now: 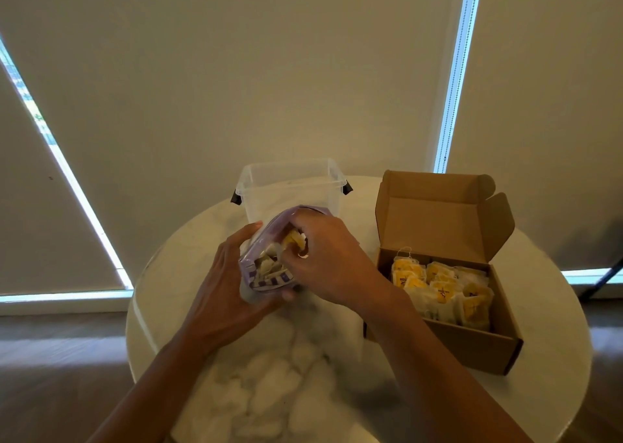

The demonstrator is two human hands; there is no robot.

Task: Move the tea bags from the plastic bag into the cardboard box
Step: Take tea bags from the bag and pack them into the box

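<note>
the bag is held over the tabletop by the left hand, its fingers curled round the plastic from the left and beneath. the bag's mouth is entered by the right hand, whose fingers are closed in a pinch on a yellow-tagged tea bag; more are seen deeper inside. the box is set open to the right, well apart from the bag, on the right hand's side, and is already part filled. a lift and a rightward carry look to be called for.

Marble table and roller blinds suggest a home.
</note>
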